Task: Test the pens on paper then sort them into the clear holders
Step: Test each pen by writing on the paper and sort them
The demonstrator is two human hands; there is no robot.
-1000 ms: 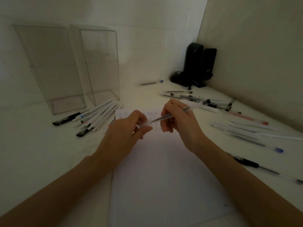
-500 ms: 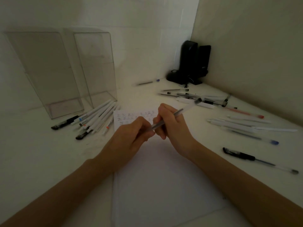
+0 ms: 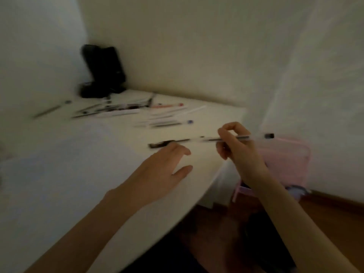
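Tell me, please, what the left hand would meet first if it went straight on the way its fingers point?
Most likely the black-capped pen lying on the table just beyond the left hand, though blur leaves the hand's height unclear.

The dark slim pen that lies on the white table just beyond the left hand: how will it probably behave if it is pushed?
The dark slim pen looks thin and straight, so it is probably stiff and light. Its barrel, likely round, may roll on the smooth white table, whose edge is close on the right. Blur hides any clip.
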